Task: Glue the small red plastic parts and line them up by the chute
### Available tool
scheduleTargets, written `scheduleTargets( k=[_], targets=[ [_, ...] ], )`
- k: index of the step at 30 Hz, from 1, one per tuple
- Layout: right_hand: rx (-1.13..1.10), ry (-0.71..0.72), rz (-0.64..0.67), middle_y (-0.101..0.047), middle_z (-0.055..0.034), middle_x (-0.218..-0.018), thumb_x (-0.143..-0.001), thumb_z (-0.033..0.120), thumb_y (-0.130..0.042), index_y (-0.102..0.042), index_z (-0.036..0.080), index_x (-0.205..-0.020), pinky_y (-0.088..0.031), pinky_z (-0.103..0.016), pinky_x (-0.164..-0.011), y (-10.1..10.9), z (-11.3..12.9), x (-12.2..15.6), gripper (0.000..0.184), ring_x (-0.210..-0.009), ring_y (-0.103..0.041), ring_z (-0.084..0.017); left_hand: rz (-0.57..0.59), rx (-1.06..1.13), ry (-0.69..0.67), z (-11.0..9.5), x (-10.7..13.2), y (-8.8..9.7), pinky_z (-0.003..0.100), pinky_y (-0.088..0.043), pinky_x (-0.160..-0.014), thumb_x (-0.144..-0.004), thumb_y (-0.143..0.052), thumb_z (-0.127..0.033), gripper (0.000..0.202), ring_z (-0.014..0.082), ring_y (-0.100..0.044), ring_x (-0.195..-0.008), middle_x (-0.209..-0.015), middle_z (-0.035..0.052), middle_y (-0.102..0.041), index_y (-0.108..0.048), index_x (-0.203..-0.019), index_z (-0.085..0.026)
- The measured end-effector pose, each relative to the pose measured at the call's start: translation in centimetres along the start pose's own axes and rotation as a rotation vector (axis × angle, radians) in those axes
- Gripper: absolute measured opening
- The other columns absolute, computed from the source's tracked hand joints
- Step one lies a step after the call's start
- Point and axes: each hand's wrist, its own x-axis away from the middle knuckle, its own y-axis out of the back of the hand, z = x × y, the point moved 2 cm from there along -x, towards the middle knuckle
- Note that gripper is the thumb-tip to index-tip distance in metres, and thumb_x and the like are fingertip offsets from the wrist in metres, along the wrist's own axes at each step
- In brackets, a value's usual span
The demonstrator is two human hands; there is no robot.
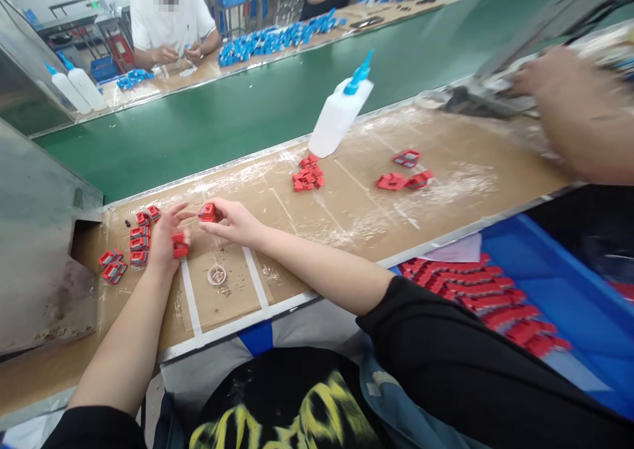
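Note:
My left hand (166, 236) is closed round a small red plastic part (179, 245) low over the cardboard-covered bench (347, 218). My right hand (230, 219) pinches another small red part (207, 212) just to the right of it, the two hands close together. Left of my left hand lie several finished red parts (139, 236) in a loose row. A small round dish (216, 275) sits on the cardboard below my hands.
A white squeeze bottle with a blue nozzle (341, 113) stands mid-bench beside a heap of red parts (308, 173); more red parts (403, 175) lie to its right. A blue bin of red parts (488, 300) sits at my right. Another person's blurred hand (574, 99) reaches in top right. A green conveyor belt (257, 105) runs behind.

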Motion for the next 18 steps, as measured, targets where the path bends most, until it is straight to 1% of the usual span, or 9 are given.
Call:
scheduleTargets(
  k=[1,3,4,6,9,11,14,16,18],
  targets=[
    [0.068,-0.028,0.035,-0.069,-0.0046,-0.098,-0.096,0.044,-0.064,-0.06,0.017,-0.113,-0.05,-0.03,-0.08,0.6,0.4,0.3,0.033,-0.084,-0.062,-0.016,-0.084,0.238,0.038,-0.4,-0.1,0.9,0.021,-0.045,-0.046,-0.093,-0.049,-0.071,0.059,0.007,-0.047,-0.048,-0.09,0.007,-0.069,-0.067,-0.113,-0.019],
    [0.277,-0.06,0.126,-0.069,-0.0061,-0.098,-0.097,0.041,-0.062,-0.061,0.018,-0.107,-0.048,-0.031,-0.081,2.0,1.2,1.6,0.025,-0.086,-0.061,-0.018,-0.208,0.674,0.102,-1.2,-0.1,2.4,0.021,-0.052,-0.054,-0.088,-0.06,-0.055,0.041,0.0096,-0.057,-0.058,-0.086,0.0068,-0.066,-0.066,-0.102,-0.016],
    [0.421,-0.058,0.163,-0.069,-0.0082,-0.102,-0.096,0.038,-0.063,-0.062,0.018,-0.105,-0.048,-0.034,-0.084,2.9,1.5,2.7,0.022,-0.09,-0.061,-0.02,-0.246,0.786,0.102,-1.5,-0.1,2.9,0.022,-0.056,-0.061,-0.085,-0.063,-0.044,0.03,0.0121,-0.063,-0.067,-0.086,0.0071,-0.066,-0.065,-0.099,-0.016],
    [0.736,-0.044,0.178,-0.067,-0.0135,-0.114,-0.092,0.033,-0.065,-0.065,0.017,-0.101,-0.046,-0.039,-0.092,5.4,1.5,5.8,0.018,-0.102,-0.06,-0.026,-0.314,0.856,0.079,-1.7,0.0,3.3,0.027,-0.062,-0.076,-0.077,-0.064,-0.021,0.017,0.016,-0.07,-0.084,-0.088,0.007,-0.068,-0.063,-0.094,-0.017],
    [1.063,-0.18,0.089,-0.065,-0.018,-0.119,-0.093,0.035,-0.062,-0.068,0.015,-0.096,-0.044,-0.043,-0.095,10.8,0.0,11.0,0.021,-0.107,-0.059,-0.03,-0.331,0.828,0.088,-0.9,0.2,2.2,0.031,-0.062,-0.092,-0.076,-0.064,-0.005,0.023,0.0187,-0.073,-0.102,-0.097,0.0057,-0.072,-0.062,-0.094,-0.02],
    [1.232,-0.347,-0.048,-0.065,-0.0217,-0.118,-0.093,0.039,-0.061,-0.07,0.013,-0.098,-0.044,-0.046,-0.093,14.9,-1.3,13.4,0.028,-0.107,-0.059,-0.034,-0.275,0.803,0.122,0.0,0.2,1.0,0.029,-0.062,-0.092,-0.085,-0.066,-0.01,0.02,0.0186,-0.074,-0.106,-0.105,0.0064,-0.074,-0.064,-0.102,-0.02],
    [1.36,-0.444,-0.37,-0.06,-0.0294,-0.13,-0.088,0.047,-0.066,-0.067,0.01,-0.123,-0.042,-0.053,-0.095,18.7,-1.6,13.7,0.051,-0.118,-0.055,-0.043,-0.21,0.708,0.224,1.3,0.2,-0.1,0.021,-0.061,-0.069,-0.093,-0.07,-0.027,0.019,0.0133,-0.074,-0.081,-0.097,0.0055,-0.074,-0.066,-0.109,-0.018],
    [1.221,-0.336,-0.471,-0.061,-0.0271,-0.131,-0.09,0.05,-0.064,-0.065,0.013,-0.127,-0.043,-0.05,-0.096,18.0,-0.4,11.8,0.052,-0.121,-0.055,-0.041,-0.191,0.609,0.264,2.0,0.4,-0.3,0.019,-0.053,-0.049,-0.093,-0.07,-0.042,0.029,0.0105,-0.066,-0.059,-0.081,0.0021,-0.069,-0.067,-0.107,-0.017],
    [0.933,-0.218,-0.364,-0.069,-0.0185,-0.117,-0.096,0.051,-0.057,-0.068,0.018,-0.115,-0.046,-0.042,-0.089,14.8,1.4,8.7,0.039,-0.109,-0.062,-0.031,-0.187,0.522,0.259,2.3,0.6,-0.2,0.019,-0.042,-0.037,-0.091,-0.069,-0.055,0.04,0.0098,-0.056,-0.047,-0.069,-0.0014,-0.06,-0.067,-0.1,-0.016]
  ],
)
